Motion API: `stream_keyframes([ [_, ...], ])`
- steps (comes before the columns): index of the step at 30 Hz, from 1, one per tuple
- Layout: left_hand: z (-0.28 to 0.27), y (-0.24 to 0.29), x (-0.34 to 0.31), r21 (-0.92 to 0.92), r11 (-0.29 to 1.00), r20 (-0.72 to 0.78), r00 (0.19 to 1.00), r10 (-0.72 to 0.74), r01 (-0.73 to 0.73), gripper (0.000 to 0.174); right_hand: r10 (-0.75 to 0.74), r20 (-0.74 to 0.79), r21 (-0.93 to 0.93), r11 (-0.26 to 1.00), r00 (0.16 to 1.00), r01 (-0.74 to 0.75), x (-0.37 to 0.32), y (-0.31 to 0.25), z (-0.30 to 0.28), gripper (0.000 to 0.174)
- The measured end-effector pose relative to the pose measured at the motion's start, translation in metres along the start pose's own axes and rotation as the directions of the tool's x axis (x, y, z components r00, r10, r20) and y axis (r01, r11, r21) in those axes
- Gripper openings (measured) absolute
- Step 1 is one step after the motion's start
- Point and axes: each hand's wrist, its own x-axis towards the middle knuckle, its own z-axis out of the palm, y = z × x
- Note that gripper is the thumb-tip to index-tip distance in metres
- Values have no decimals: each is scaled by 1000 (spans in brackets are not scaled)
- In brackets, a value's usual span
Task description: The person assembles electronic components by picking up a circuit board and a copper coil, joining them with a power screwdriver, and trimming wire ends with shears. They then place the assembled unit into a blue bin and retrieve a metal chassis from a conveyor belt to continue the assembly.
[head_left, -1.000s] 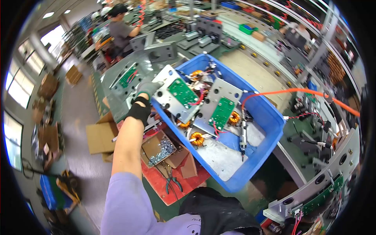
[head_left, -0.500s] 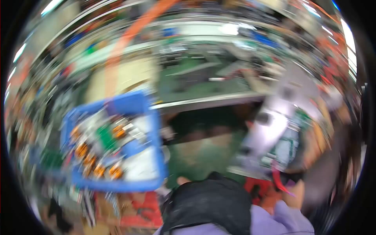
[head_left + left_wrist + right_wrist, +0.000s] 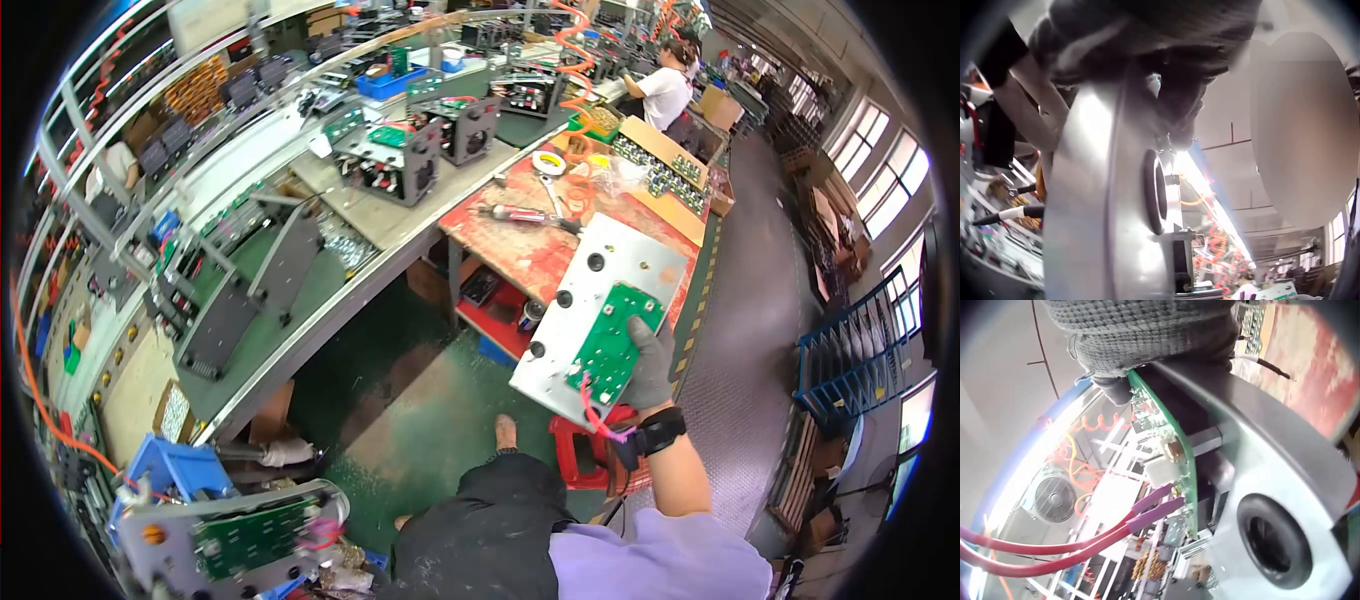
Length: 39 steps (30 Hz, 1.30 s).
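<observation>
In the head view my gloved right hand [image 3: 652, 365] grips a silver plate [image 3: 625, 255] by its edge, thumb over the green circuit board [image 3: 615, 330] and other fingers hidden behind. The plate is tilted in front of a red-topped table. Pink-red wires [image 3: 1060, 562] hang from the board in the right wrist view, near a black grommet [image 3: 1272, 540]. My gloved left hand [image 3: 1147, 44] grips the edge of another metal plate [image 3: 1088, 194]. A second plate [image 3: 170, 575] with a green board [image 3: 250, 540] shows at the head view's lower left; the hand there is hidden.
The red table [image 3: 520, 245] holds a tool [image 3: 525, 215], tape and a box of small parts [image 3: 660, 180]. Black assemblies [image 3: 390, 170] stand on the bench beside it. A blue bin [image 3: 185, 470] is at lower left, a red stool [image 3: 575, 450] below my right hand. A seated person works ahead.
The head view has swung right, from the blue bin towards the red table. The right-hand plate now faces the camera before that table; the bin has shifted to the lower left.
</observation>
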Motion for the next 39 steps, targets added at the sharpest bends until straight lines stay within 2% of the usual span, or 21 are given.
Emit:
stream_keyframes([
  [2,91,0,22,-397,916,416,880,228,-50,86,-96,-140,-169,983,985,72,55,-12,-52,51],
  [6,288,106,-13,-364,913,508,861,32,181,79,-269,-260,-604,795,927,61,189,-6,-181,43],
  [10,473,170,-32,-320,906,797,596,100,276,60,-45,-265,-768,614,963,-182,299,-24,-257,45],
  [12,562,172,-46,-295,925,825,552,120,240,63,46,-192,-863,468,980,-191,346,-24,-295,48],
  [13,606,173,-60,-317,905,837,533,125,285,64,54,-204,-861,465,978,-205,361,-30,-297,48],
  [14,650,170,-72,-323,873,871,476,123,365,64,120,-194,-925,308,974,-222,373,-43,-287,51],
  [15,678,189,-85,-239,933,882,463,92,268,62,189,-190,-965,143,963,-218,386,-52,-280,54],
  [16,707,200,-101,-207,932,896,441,58,299,63,193,-195,-965,137,962,-223,401,-54,-280,54],
  [17,736,202,-113,-222,896,924,376,67,386,66,178,-129,-987,68,975,-143,414,-56,-282,57],
  [18,760,210,-129,-188,917,918,396,36,352,67,171,-57,-998,-3,984,-57,428,-57,-283,61],
  [22,829,201,-178,-172,870,935,354,-3,462,62,201,-14,-1000,9,980,-16,465,-50,-282,69],
  [24,849,193,-193,-186,831,939,343,-6,524,48,233,3,-996,86,972,-18,481,-42,-297,71],
  [26,849,192,-204,-82,926,918,389,-73,368,32,392,-48,-952,261,919,-161,478,-43,-299,73],
  [27,856,190,-202,-65,904,946,314,-78,422,35,402,-57,-953,252,914,-171,477,-39,-309,73],
  [30,868,178,-202,-180,864,933,360,-1,470,25,288,-9,-990,130,958,-49,477,-31,-315,67],
  [31,867,178,-193,-52,965,931,363,-47,256,23,275,25,-996,92,961,0,470,-34,-306,63],
  [32,865,179,-187,-54,963,927,373,-50,262,23,260,63,-997,52,963,51,467,-36,-299,60],
  [34,861,181,-173,108,993,932,342,-120,54,39,268,132,-991,49,954,123,467,-32,-300,55],
  [35,871,173,-161,133,974,950,305,-72,-183,47,285,163,-987,51,945,155,472,-29,-301,56],
  [38,865,158,-154,193,956,933,344,-108,-222,57,366,177,-983,12,914,185,466,-28,-283,62],
  [39,860,155,-153,184,940,912,407,-55,-287,63,369,119,-978,-115,922,172,466,-31,-271,67],
])
